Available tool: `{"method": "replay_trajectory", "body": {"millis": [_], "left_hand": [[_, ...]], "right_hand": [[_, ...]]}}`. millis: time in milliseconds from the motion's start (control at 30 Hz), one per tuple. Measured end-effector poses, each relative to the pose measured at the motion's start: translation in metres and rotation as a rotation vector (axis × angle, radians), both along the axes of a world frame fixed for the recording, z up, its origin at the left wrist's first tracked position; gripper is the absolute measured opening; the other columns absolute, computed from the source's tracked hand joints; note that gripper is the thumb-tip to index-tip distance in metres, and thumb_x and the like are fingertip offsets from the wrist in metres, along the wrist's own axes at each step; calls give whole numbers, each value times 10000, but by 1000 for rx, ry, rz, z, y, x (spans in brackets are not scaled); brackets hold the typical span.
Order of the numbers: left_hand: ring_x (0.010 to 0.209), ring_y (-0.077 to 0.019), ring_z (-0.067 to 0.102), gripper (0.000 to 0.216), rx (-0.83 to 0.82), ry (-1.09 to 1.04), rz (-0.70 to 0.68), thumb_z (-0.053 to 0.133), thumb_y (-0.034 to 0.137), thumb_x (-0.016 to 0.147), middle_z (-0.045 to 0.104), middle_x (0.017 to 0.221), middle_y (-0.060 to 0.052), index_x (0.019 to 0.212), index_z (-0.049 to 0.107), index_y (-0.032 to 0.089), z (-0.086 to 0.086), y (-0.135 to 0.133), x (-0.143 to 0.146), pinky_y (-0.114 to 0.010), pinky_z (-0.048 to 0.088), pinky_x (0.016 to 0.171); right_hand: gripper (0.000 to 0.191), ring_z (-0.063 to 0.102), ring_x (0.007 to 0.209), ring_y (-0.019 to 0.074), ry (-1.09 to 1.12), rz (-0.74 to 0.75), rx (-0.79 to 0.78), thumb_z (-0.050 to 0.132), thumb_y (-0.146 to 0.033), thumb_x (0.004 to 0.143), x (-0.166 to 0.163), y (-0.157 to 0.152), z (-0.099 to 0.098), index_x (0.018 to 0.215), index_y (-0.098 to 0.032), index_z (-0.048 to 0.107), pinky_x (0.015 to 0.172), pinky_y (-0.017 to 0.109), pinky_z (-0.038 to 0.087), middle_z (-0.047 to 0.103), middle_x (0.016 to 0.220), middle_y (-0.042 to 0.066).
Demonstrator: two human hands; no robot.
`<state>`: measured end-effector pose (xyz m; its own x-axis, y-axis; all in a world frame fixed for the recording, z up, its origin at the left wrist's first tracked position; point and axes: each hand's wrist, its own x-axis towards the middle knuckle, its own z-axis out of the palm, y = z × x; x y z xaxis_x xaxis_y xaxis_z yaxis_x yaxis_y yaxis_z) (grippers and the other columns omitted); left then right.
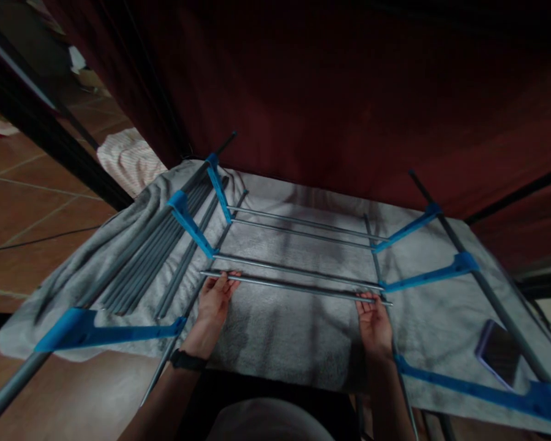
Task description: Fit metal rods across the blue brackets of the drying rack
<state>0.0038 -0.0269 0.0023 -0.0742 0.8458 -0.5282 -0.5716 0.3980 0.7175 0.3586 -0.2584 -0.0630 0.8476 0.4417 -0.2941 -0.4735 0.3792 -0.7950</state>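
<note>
Fingers of the left hand (215, 300) and right hand (374, 321) lie outstretched, not curled shut, tips touching a grey rod (294, 286). A grey towel (280, 343) carries the rack frame (489, 293) with its blue brackets (193, 223). The rod runs left to right across the frame, just beyond both palms, one hand near each end.

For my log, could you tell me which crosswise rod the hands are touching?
The nearest rod, its ends at the left hand and right hand; the other three lie beyond.

grey blanket (284, 331) on floor (27, 202) w/ rods (151, 257), phone (499, 352)
</note>
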Motion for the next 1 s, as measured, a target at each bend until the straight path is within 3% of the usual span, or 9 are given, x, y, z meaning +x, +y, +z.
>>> {"method": "replay_trajectory", "body": {"millis": [233,367,733,1000], "left_hand": [[767,-165,778,204,-8,35,-30,660,46,964,770,783,-46,803,653,170,1,2,1,-317,655,856],[762,-164,778,210,-1,34,-28,733,55,928,768,790,-36,790,631,175,0,3,1,-333,660,874],[712,-133,739,244,-41,57,-36,666,29,907,722,740,25,744,590,194,6,4,-2,-327,663,892],[893,-194,785,245,-38,56,-74,585,92,941,775,796,-28,746,657,221,8,16,-11,-328,668,881]], "right_hand": [[104,768,967,142,1,-33,15,796,-348,900,-5,4,5,944,-270,743,1048,377,620,805,970,-24],[94,763,957,130,8,-33,26,795,-338,905,-6,4,7,932,-271,736,995,335,637,800,962,-26],[161,760,946,125,-22,-17,31,837,-378,879,-11,7,11,941,-295,714,1005,333,642,784,938,-46],[70,772,822,132,83,-93,-30,779,-278,887,-13,6,10,888,-283,709,830,266,667,786,830,-32]]}}
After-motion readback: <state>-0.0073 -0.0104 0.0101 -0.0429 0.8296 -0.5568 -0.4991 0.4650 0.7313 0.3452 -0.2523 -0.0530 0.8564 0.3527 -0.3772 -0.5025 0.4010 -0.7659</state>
